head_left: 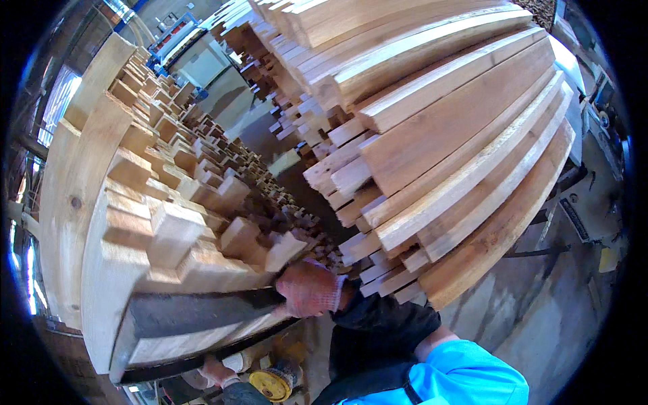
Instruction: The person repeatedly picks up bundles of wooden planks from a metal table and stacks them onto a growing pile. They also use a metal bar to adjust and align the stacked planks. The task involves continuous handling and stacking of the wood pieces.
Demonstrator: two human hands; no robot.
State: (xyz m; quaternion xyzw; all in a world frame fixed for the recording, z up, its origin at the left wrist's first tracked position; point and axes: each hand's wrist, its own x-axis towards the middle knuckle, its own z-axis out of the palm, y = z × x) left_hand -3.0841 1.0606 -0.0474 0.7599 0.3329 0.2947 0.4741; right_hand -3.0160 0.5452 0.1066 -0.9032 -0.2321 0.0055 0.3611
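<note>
A person in a bright-blue sleeve [466, 374] stands between a right timber stack [445, 135] and a left timber stack [165, 216]; beside the latter, gloved right-hand fingers [310, 290] grip a dark-faced board [202, 314]. The left hand [214, 373] meets its lower edge, grip unclear.

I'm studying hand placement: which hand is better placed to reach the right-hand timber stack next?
Probably the right hand: its dark sleeve shows just below the timber stack. The left hand appears lower and farther left.
</note>
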